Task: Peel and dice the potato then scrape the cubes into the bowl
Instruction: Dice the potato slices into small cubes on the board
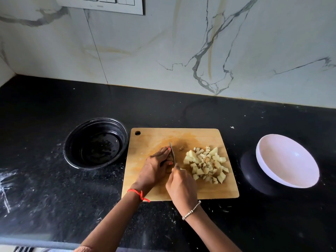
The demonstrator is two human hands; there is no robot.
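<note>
The black counter (181,110) carries a wooden cutting board (181,136). A dark bowl (72,142) sits just beside its left edge, and a white bowl (291,171) lies tilted on a dark base off its right edge. The diced cubes (207,164) are heaped on the board's right half, between the knife and the white bowl. The left hand (157,165) curls its fingers down over the last potato piece, which is mostly hidden. The right hand (181,186), the nearer to the heap, grips the knife (172,153). Its blade points away from the person, touching the left fingers. A sweep rightward would likely carry the cubes bowlward.
</note>
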